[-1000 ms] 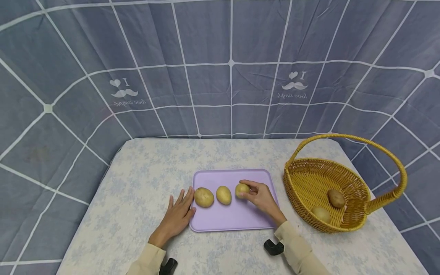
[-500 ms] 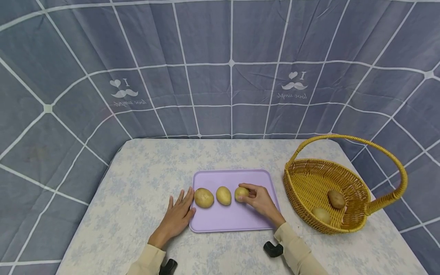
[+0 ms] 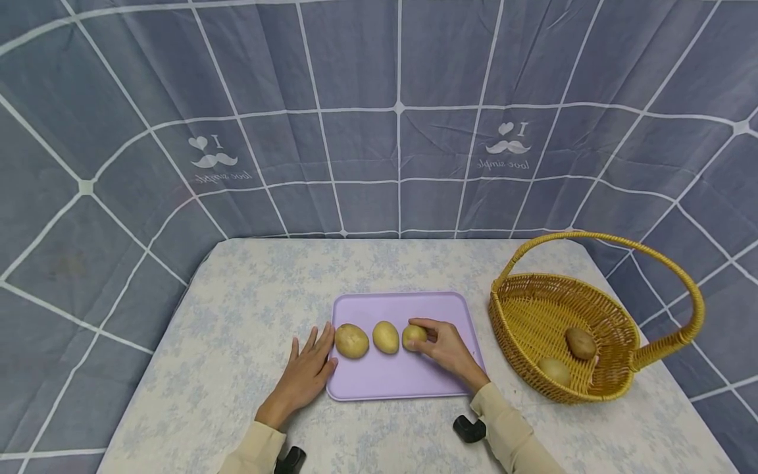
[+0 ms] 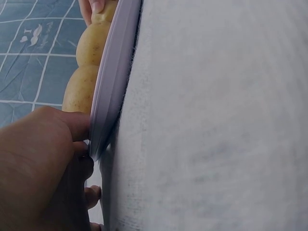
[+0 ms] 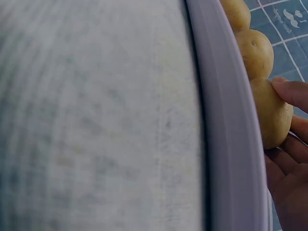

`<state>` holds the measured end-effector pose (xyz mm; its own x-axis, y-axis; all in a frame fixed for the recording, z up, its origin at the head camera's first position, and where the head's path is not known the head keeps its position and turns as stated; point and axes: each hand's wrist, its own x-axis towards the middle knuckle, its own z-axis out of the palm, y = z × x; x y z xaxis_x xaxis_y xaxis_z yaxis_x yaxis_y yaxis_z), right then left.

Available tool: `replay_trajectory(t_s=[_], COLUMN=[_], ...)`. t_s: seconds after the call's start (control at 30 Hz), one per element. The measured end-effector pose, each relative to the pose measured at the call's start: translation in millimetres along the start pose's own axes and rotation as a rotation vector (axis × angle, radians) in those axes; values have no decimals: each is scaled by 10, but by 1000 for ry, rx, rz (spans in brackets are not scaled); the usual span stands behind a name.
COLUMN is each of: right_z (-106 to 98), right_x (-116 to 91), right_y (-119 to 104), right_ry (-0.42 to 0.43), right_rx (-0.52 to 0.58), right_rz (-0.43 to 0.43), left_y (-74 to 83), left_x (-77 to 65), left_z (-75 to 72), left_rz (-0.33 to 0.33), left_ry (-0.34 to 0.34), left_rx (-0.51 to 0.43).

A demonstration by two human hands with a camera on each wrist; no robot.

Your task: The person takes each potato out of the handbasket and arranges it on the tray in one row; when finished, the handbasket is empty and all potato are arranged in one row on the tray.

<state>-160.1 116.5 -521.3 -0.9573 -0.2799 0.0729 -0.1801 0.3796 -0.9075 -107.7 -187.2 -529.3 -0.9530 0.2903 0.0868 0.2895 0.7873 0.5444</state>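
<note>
Three potatoes stand in a row on a lilac tray [image 3: 399, 385]. My right hand [image 3: 448, 345] grips the rightmost, smallest-looking potato [image 3: 413, 336] between thumb and fingers; the right wrist view shows the thumb on that potato [image 5: 270, 113] from one side and fingers behind it. Left of it lies the middle potato [image 3: 385, 338], with a narrow gap on either side in the head view. The largest potato [image 3: 352, 342] is at the tray's left. My left hand [image 3: 303, 375] lies with fingers extended along the tray's left edge, its thumb over the rim in the left wrist view.
A yellow wicker basket [image 3: 503, 329] with a tall handle stands right of the tray, holding a brown potato [image 3: 581, 343] and a paler one [image 3: 554, 371]. A patterned cloth [image 3: 266, 283] covers the table. Behind hangs a grey-blue checked curtain [image 3: 355, 72].
My right hand has shifted slightly left and toward me with its potato, narrowing the gap to the middle potato. The left hand has stayed in place.
</note>
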Motion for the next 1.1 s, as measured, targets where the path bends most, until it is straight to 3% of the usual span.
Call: replay_trajectory(t_s=[0.17,0.33,1.1], right_z=[10,19,8], right_x=[5,10,4], right_y=[-33,-30,-55], right_ry=[-4,-28,-63], right_rx=[-113,-156,-164], right_rz=[-42,-87,-138], left_y=[-9,-15,13], left_x=[11,8,1], left_z=[1,10,-13], left_rz=[-1,0,-6], left_ry=[-2,2,-6], left_rx=[6,5,-5])
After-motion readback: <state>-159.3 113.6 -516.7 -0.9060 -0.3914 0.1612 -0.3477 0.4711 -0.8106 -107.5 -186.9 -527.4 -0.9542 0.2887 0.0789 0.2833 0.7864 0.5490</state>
